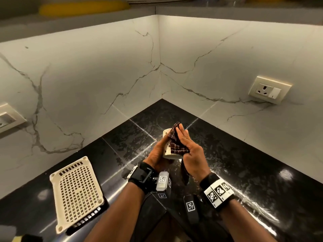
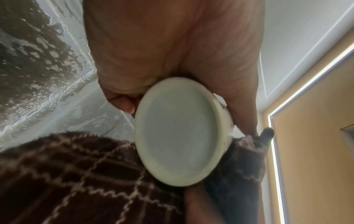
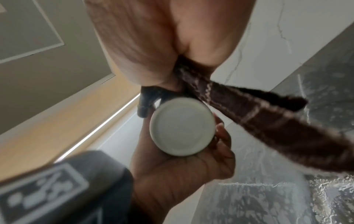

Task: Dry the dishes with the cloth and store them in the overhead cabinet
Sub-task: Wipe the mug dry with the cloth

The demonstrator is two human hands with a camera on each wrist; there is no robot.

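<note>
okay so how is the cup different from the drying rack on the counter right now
The cup is held in the air, gripped by the left hand and wiped with the cloth; the drying rack lies untouched on the countertop. The cup is solid-walled, the rack perforated. Both are cream-coloured.

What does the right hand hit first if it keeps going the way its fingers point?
Nothing close: the right hand, pressing the cloth against the cup, points toward the wall corner. Past the fingertips, the way looks free until the corner, probably; depth is unclear.

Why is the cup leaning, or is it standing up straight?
Tipped. The left hand holds the cup off the counter, base toward the wrists, while the right hand presses the cloth on it.
</note>
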